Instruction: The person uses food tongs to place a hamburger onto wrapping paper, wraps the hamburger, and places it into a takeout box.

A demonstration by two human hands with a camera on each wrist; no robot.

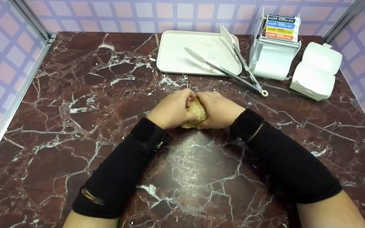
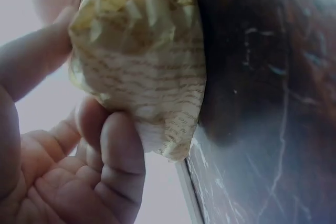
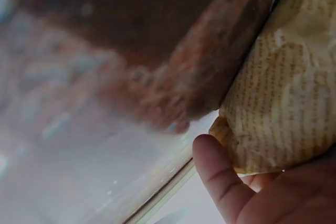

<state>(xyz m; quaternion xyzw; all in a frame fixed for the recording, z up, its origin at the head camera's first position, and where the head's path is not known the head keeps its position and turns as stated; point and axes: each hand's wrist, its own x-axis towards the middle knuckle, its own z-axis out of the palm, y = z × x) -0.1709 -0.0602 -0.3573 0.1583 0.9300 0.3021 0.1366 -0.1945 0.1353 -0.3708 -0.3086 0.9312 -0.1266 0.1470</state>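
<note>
Between my two hands sits a bundle wrapped in printed paper, yellowish with rows of brown lettering, low on the marble-patterned table. My left hand holds its left side, fingers curled in against the paper. From the right, my right hand grips the other side. Close up in the left wrist view, the wrapper is creased and gathered at the top, with a pointed loose corner at the bottom. In the right wrist view, my right thumb lies at a folded corner of the paper. What the wrapper contains is hidden.
A cream tray lies at the back with metal tongs across its right part. Right of it stands a dispenser with small coloured boxes on top. An opened white takeaway box is at the far right.
</note>
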